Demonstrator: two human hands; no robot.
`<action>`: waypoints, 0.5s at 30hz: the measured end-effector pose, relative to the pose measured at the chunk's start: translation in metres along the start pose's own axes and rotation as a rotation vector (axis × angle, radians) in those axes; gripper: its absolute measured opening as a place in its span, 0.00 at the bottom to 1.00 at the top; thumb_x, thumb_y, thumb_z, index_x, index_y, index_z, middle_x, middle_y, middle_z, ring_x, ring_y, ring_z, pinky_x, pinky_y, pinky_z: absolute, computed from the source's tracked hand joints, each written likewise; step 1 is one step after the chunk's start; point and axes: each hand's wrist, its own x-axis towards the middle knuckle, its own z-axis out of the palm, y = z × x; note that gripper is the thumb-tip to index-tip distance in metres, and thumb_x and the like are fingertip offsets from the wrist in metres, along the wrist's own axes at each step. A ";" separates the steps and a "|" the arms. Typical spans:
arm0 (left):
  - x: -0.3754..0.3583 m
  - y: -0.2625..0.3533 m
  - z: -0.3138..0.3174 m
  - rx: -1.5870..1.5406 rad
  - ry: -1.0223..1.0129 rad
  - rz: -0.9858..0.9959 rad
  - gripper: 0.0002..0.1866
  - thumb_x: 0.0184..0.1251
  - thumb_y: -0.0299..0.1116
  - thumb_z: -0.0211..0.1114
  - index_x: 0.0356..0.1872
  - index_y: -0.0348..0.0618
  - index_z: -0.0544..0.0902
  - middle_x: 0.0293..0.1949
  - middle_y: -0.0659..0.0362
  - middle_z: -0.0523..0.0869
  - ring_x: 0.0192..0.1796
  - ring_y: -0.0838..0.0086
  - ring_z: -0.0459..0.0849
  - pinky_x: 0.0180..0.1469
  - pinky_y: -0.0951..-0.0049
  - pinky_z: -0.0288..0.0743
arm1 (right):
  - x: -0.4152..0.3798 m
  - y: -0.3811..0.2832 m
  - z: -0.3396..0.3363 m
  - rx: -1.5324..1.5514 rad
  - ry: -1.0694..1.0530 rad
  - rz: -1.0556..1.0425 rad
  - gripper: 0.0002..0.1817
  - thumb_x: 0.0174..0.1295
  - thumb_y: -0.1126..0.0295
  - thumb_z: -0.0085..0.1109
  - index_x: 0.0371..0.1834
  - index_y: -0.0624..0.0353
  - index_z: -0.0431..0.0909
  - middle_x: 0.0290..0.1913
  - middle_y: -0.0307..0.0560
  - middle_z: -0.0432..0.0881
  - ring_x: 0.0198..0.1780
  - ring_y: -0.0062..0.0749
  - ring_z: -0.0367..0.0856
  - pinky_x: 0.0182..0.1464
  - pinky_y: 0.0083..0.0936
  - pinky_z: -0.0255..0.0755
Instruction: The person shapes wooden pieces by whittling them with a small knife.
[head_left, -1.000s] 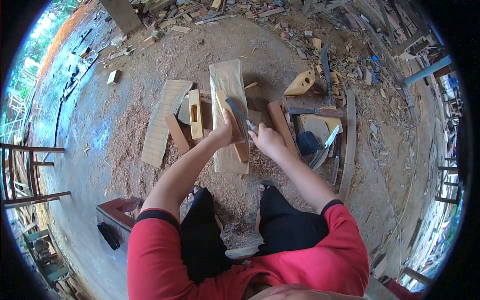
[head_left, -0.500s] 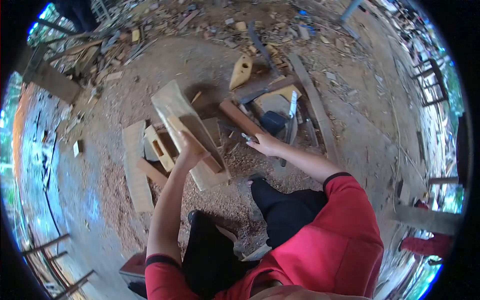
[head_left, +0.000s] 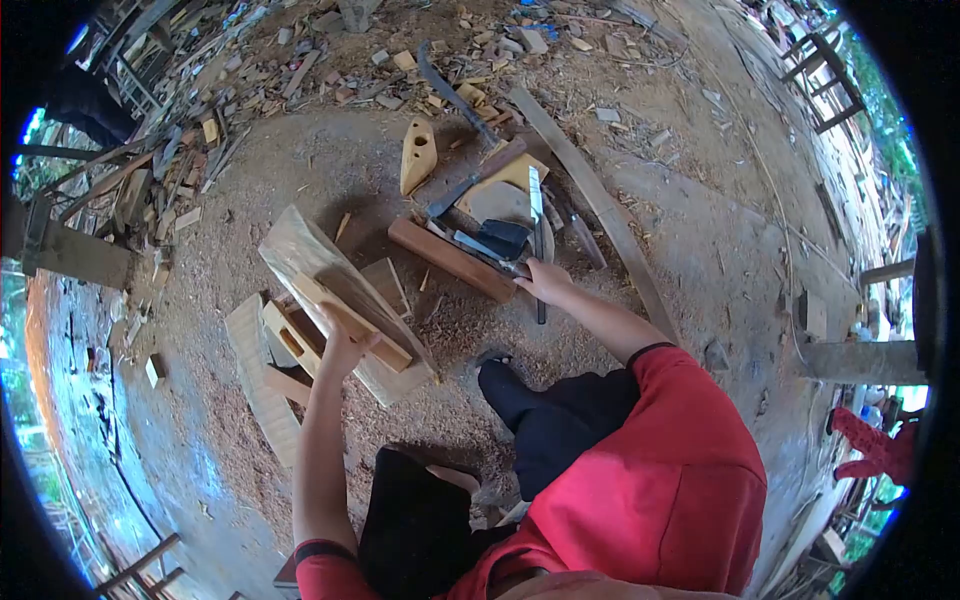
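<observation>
My left hand (head_left: 345, 345) is closed around a squared wooden block (head_left: 382, 350) that lies on a wide pale board (head_left: 300, 245). Left of that board sits a slotted wooden block (head_left: 292, 338). My right hand (head_left: 545, 283) is closed at the near end of a group of tools, its fingertips by a dark metal piece; I cannot tell what it grips. Beside its fingers lies a reddish-brown wooden bar (head_left: 452, 260). A black object (head_left: 503, 238) and a long tool with a bright blade (head_left: 536, 195) lie just past the hand.
Farther out are a wood piece with holes (head_left: 418, 157), a wooden-handled tool (head_left: 500, 160), a curved blade (head_left: 445, 85) and a long plank (head_left: 590, 195). Wood shavings and offcuts cover the ground. Toward the right edge is a person in red (head_left: 870, 440).
My right hand has reached lower into the tools; the small metal-tipped thing in it no longer shows clearly. My left hand keeps its hold on the block. The whole view has shifted.
</observation>
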 end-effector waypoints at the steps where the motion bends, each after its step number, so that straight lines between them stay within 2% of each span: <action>1: -0.007 0.015 -0.005 -0.084 -0.031 -0.069 0.60 0.55 0.33 0.68 0.62 0.46 0.16 0.53 0.46 0.73 0.39 0.69 0.79 0.28 0.75 0.74 | 0.001 0.000 0.000 -0.022 -0.007 -0.017 0.22 0.59 0.52 0.51 0.42 0.61 0.71 0.41 0.57 0.78 0.44 0.51 0.77 0.43 0.41 0.72; 2: -0.015 0.044 -0.016 -0.143 -0.154 -0.173 0.65 0.49 0.43 0.72 0.61 0.30 0.20 0.65 0.31 0.47 0.64 0.54 0.60 0.61 0.67 0.62 | 0.005 0.004 0.004 -0.017 -0.007 -0.016 0.22 0.59 0.52 0.51 0.42 0.61 0.71 0.41 0.57 0.78 0.44 0.51 0.77 0.43 0.41 0.72; 3: -0.011 0.034 -0.014 -0.139 -0.153 -0.176 0.65 0.49 0.43 0.72 0.61 0.30 0.20 0.65 0.31 0.47 0.64 0.54 0.60 0.61 0.67 0.62 | 0.010 0.010 0.013 0.005 0.035 -0.069 0.19 0.58 0.54 0.52 0.42 0.60 0.71 0.42 0.56 0.77 0.45 0.50 0.77 0.43 0.40 0.72; 4: -0.008 0.024 -0.010 -0.049 -0.084 -0.097 0.65 0.49 0.43 0.71 0.61 0.31 0.19 0.65 0.31 0.50 0.62 0.54 0.63 0.58 0.66 0.66 | 0.013 0.011 0.016 0.027 0.078 -0.124 0.17 0.57 0.57 0.53 0.41 0.59 0.72 0.44 0.54 0.76 0.45 0.49 0.76 0.44 0.39 0.72; 6: -0.007 0.017 -0.010 0.040 -0.010 -0.025 0.65 0.49 0.44 0.71 0.61 0.33 0.19 0.64 0.31 0.52 0.60 0.54 0.67 0.54 0.66 0.70 | 0.021 0.008 0.014 0.037 0.127 -0.137 0.15 0.57 0.58 0.54 0.40 0.58 0.74 0.45 0.53 0.74 0.47 0.47 0.75 0.45 0.39 0.72; 9: -0.011 0.030 -0.012 -0.068 -0.065 -0.117 0.65 0.49 0.43 0.72 0.61 0.33 0.19 0.64 0.31 0.51 0.60 0.55 0.67 0.51 0.67 0.73 | 0.035 0.000 0.000 0.049 0.224 -0.161 0.12 0.55 0.61 0.56 0.38 0.56 0.77 0.49 0.49 0.70 0.51 0.44 0.72 0.47 0.38 0.71; 11: -0.013 0.035 -0.013 -0.101 -0.101 -0.132 0.65 0.49 0.43 0.72 0.62 0.34 0.19 0.63 0.29 0.52 0.60 0.57 0.68 0.46 0.70 0.75 | 0.046 -0.006 -0.010 -0.137 0.347 -0.261 0.12 0.55 0.63 0.55 0.40 0.54 0.78 0.56 0.48 0.66 0.58 0.41 0.66 0.52 0.39 0.68; 13: -0.020 0.051 -0.017 -0.099 -0.109 -0.153 0.64 0.49 0.43 0.71 0.62 0.35 0.19 0.63 0.29 0.52 0.59 0.58 0.68 0.44 0.71 0.76 | 0.057 -0.013 -0.019 -0.278 0.378 -0.240 0.12 0.55 0.63 0.55 0.41 0.52 0.78 0.60 0.48 0.62 0.61 0.42 0.62 0.55 0.42 0.65; 14: -0.022 0.057 -0.019 -0.096 -0.126 -0.169 0.64 0.50 0.43 0.71 0.62 0.36 0.19 0.63 0.29 0.52 0.58 0.60 0.69 0.41 0.73 0.77 | 0.060 -0.018 -0.024 -0.316 0.351 -0.200 0.13 0.55 0.62 0.56 0.41 0.52 0.78 0.63 0.50 0.60 0.62 0.44 0.61 0.55 0.41 0.65; 15: -0.020 0.058 -0.023 -0.062 -0.185 -0.267 0.63 0.50 0.44 0.70 0.63 0.38 0.20 0.65 0.32 0.49 0.58 0.62 0.70 0.43 0.72 0.77 | 0.066 -0.021 -0.027 -0.285 0.250 -0.176 0.15 0.54 0.61 0.57 0.45 0.49 0.78 0.63 0.50 0.59 0.63 0.45 0.59 0.57 0.43 0.63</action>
